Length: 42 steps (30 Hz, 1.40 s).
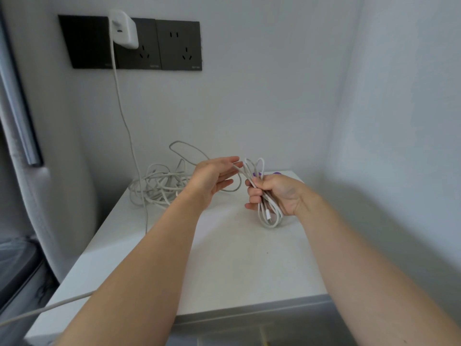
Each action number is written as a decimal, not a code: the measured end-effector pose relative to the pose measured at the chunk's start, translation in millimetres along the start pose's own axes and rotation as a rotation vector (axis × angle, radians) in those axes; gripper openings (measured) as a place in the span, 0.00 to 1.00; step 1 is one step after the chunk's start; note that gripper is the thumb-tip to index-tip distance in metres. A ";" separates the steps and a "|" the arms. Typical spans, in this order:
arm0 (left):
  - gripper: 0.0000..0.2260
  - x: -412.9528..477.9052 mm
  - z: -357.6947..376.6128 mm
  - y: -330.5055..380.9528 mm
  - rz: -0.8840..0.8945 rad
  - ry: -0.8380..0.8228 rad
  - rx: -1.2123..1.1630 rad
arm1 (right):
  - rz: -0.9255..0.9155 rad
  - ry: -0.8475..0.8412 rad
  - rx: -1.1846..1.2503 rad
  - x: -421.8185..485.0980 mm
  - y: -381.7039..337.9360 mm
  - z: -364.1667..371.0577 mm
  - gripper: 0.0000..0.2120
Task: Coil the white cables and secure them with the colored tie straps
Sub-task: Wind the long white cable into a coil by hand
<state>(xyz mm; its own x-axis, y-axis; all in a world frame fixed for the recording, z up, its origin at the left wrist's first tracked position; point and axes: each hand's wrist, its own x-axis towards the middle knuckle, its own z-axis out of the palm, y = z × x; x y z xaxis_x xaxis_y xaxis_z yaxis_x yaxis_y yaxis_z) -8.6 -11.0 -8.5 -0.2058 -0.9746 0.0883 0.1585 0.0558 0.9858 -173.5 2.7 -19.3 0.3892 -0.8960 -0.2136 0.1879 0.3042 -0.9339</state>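
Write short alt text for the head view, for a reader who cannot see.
The right hand grips a coiled white cable above a white table; the open left hand is beside its upper loops. Behind lies a tangled pile of white cables, and a white charger sits in a dark wall socket.

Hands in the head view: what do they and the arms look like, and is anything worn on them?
Both are bare. The left hand and right hand wear no gloves, and no rings show on the visible fingers. The left forearm and right forearm have no sleeves within the frame. Neither wrist carries a watch, band or bracelet, and no markings show.
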 end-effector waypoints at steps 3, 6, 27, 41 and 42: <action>0.11 0.7 0.2 -1.2 0.015 0.016 0.036 | 0.013 -0.033 -0.030 -3.5 -1.6 1.7 0.12; 0.11 -0.4 0.8 -2.1 0.043 0.025 0.083 | 0.002 -0.083 -0.088 -3.0 0.0 1.0 0.13; 0.11 -3.4 2.5 -6.4 0.183 -0.206 0.086 | 0.205 -0.512 -0.053 1.9 0.5 -18.3 0.23; 0.08 -1.0 2.9 -0.4 0.095 0.102 -0.013 | -0.055 -0.137 -0.043 -3.1 -4.2 -12.9 0.13; 0.08 -1.1 2.4 1.0 0.068 0.124 -0.015 | -0.111 -0.138 -0.027 -3.2 -4.7 -13.2 0.11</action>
<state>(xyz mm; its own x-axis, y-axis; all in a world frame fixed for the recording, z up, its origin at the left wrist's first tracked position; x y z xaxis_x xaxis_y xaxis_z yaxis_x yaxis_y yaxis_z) -10.6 -9.3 -7.3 -0.0737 -0.9880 0.1359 0.1830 0.1205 0.9757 -187.6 -0.1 -18.0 0.4879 -0.8702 -0.0690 0.2129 0.1953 -0.9574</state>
